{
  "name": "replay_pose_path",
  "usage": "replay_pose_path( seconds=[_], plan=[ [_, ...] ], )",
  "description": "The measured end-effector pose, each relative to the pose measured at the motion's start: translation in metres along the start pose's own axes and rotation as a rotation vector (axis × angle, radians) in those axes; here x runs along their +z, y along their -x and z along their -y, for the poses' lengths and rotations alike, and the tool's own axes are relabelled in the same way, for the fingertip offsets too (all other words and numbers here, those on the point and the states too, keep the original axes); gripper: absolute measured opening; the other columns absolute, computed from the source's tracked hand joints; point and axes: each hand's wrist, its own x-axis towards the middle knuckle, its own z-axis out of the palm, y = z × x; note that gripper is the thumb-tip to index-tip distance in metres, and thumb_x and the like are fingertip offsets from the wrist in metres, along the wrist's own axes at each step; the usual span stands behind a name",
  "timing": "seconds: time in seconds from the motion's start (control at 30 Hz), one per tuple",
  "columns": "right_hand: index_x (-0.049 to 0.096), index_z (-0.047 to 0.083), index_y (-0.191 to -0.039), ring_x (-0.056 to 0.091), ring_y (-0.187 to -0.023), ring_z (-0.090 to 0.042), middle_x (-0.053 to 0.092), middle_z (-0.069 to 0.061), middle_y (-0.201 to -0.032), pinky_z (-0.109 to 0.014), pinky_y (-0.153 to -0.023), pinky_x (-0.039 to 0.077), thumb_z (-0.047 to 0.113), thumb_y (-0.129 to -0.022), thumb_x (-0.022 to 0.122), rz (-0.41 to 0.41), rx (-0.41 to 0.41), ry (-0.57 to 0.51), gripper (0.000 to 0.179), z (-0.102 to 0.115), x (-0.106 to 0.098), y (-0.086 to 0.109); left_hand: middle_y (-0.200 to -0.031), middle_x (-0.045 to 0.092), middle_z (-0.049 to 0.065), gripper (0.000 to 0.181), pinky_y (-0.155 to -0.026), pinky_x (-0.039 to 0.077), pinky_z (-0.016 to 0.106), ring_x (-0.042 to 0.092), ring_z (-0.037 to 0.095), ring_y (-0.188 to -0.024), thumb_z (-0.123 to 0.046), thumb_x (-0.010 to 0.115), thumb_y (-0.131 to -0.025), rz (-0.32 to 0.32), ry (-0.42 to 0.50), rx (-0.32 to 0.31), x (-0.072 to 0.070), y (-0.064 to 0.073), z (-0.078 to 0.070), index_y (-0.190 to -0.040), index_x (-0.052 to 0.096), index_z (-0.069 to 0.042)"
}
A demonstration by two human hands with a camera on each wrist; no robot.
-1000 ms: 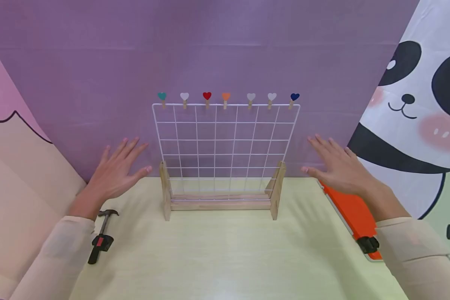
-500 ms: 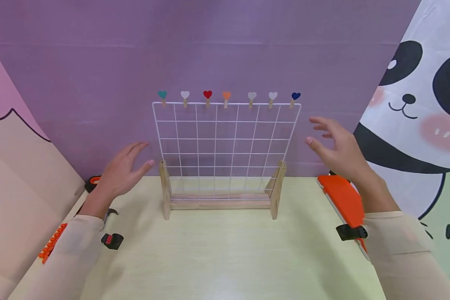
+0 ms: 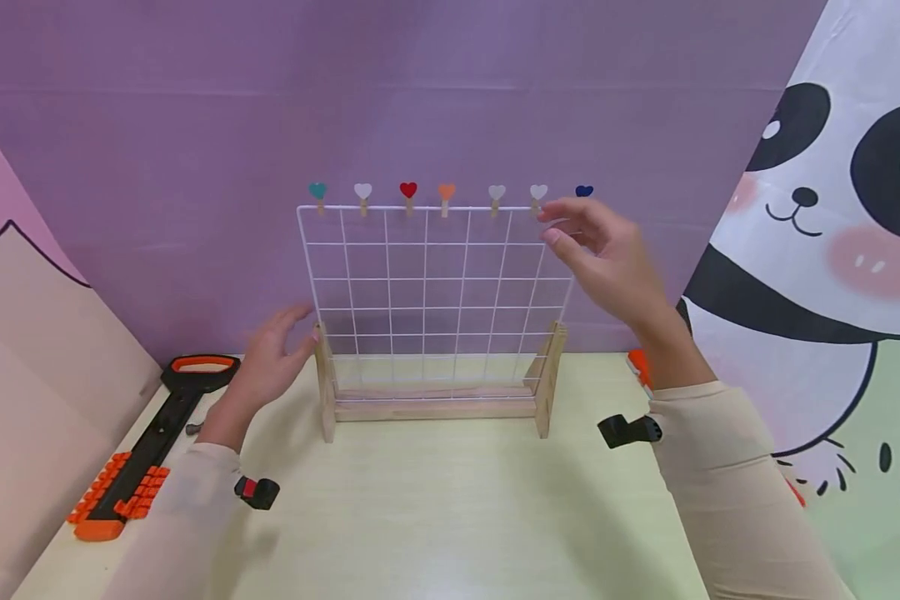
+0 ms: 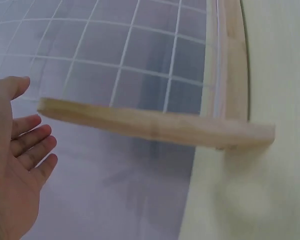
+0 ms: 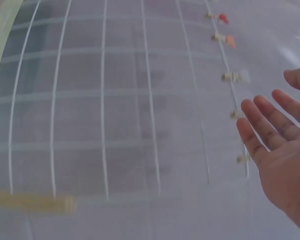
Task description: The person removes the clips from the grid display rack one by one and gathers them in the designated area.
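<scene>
A white wire grid stands upright in a wooden stand. Small clothespins with coloured hearts line its top bar, among them a red heart clothespin, a white one and a dark blue one at the right end. My right hand hovers at the grid's upper right corner, fingers loosely bent with nothing between them, and hides the lower part of the blue clothespin. Beside the left post of the stand is my left hand, its fingers relaxed, thumb tip close to the post.
On the table's left lies a black and orange handsaw, partly covered by orange guards. A hammer's head peeks out by the left forearm. An orange case is mostly hidden behind the right forearm. A purple cloth hangs behind.
My right hand has moved left and up to the grid's top right corner. My left hand has shifted right to the stand's left post, uncovering the saw. Fingers of both hands have relaxed from spread.
</scene>
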Motion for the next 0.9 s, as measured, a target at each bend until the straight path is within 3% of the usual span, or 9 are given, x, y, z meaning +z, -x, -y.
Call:
replay_pose_path(
  seconds=[0.37, 0.43, 0.6, 0.7, 0.8, 0.9],
  plan=[
    [0.065, 0.002, -0.127, 0.071, -0.103, -0.017, 0.071, -0.01, -0.118, -0.023, -0.097, 0.059, 0.012, -0.102, 0.062, 0.025, 0.06, -0.329, 0.027, 0.035, 0.037, -0.043, -0.141, 0.059, 0.024, 0.041, -0.115, 0.048, 0.052, 0.058, 0.04, -0.132, -0.016, 0.056, -0.107, -0.146, 0.214, -0.018, 0.031, 0.001, 0.001, -0.143, 0.055, 0.003],
    [0.065, 0.002, -0.125, 0.07, -0.104, -0.02, 0.071, -0.01, -0.117, -0.024, -0.096, 0.06, 0.012, -0.101, 0.063, 0.021, 0.058, -0.358, 0.026, 0.043, 0.044, -0.051, -0.141, 0.06, 0.023, 0.04, -0.114, 0.049, 0.043, 0.06, 0.038, -0.131, -0.015, 0.055, -0.107, -0.178, 0.24, -0.022, 0.034, 0.001, 0.0, -0.143, 0.056, 0.003],
    [0.067, 0.003, -0.122, 0.07, -0.104, -0.025, 0.072, -0.012, -0.113, -0.028, -0.098, 0.06, 0.009, -0.1, 0.065, 0.026, 0.066, -0.435, 0.023, 0.063, 0.066, -0.07, -0.141, 0.061, 0.024, 0.039, -0.103, 0.047, 0.007, 0.061, 0.036, -0.131, -0.009, 0.056, -0.106, -0.253, 0.334, -0.024, 0.038, 0.002, -0.004, -0.141, 0.057, 0.007],
    [0.067, 0.003, -0.122, 0.07, -0.106, -0.024, 0.071, -0.01, -0.112, -0.029, -0.101, 0.06, 0.009, -0.1, 0.065, 0.044, 0.092, -0.459, 0.023, 0.075, 0.079, -0.081, -0.142, 0.062, 0.022, 0.039, -0.103, 0.046, 0.006, 0.06, 0.034, -0.133, -0.011, 0.056, -0.106, -0.266, 0.379, -0.053, 0.039, 0.003, -0.004, -0.143, 0.057, 0.004],
    [0.068, 0.006, -0.122, 0.071, -0.108, -0.021, 0.072, -0.009, -0.112, -0.026, -0.1, 0.059, 0.011, -0.1, 0.067, 0.061, 0.122, -0.462, 0.023, 0.083, 0.092, -0.092, -0.142, 0.062, 0.02, 0.039, -0.106, 0.048, 0.013, 0.06, 0.032, -0.133, -0.011, 0.057, -0.106, -0.271, 0.404, -0.078, 0.041, 0.004, -0.003, -0.143, 0.058, 0.002],
    [0.068, 0.007, -0.12, 0.072, -0.106, -0.018, 0.073, -0.007, -0.109, -0.024, -0.094, 0.058, 0.012, -0.099, 0.068, 0.067, 0.143, -0.481, 0.022, 0.088, 0.104, -0.104, -0.142, 0.062, 0.018, 0.039, -0.106, 0.048, 0.013, 0.06, 0.031, -0.134, -0.013, 0.059, -0.105, -0.276, 0.423, -0.08, 0.046, 0.002, 0.003, -0.142, 0.059, 0.0]
  ],
)
